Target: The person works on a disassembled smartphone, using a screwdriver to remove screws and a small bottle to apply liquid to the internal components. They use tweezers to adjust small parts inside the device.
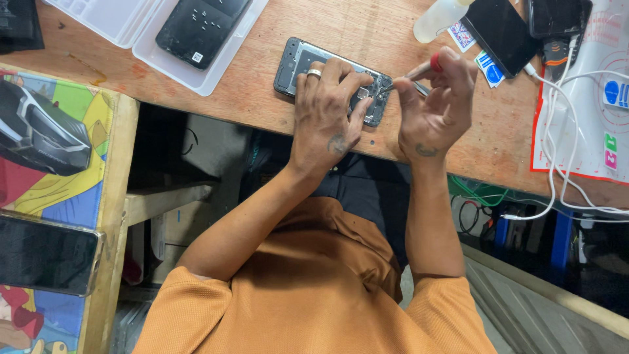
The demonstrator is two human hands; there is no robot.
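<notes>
Two hands work close together over an opened phone (pixel 332 80) lying flat on the wooden tabletop (pixel 249 105), near its front edge. Nearest, the left hand (pixel 325 115) presses down on the phone's exposed back, fingers spread and curled over its middle to pin it in place. Just beside it, the right hand (pixel 434 105) pinches a thin screwdriver (pixel 415 73) with a red cap, its tip touching the phone's right end, probably at a small screw, though that spot is too small to tell. Stripped of its cover, the phone looks light, stiff and fragile inside, best held by its frame edges. Farther off lie a white tray (pixel 196 77) holding a dark phone (pixel 200 27), and white cables (pixel 557 164) to the right.
</notes>
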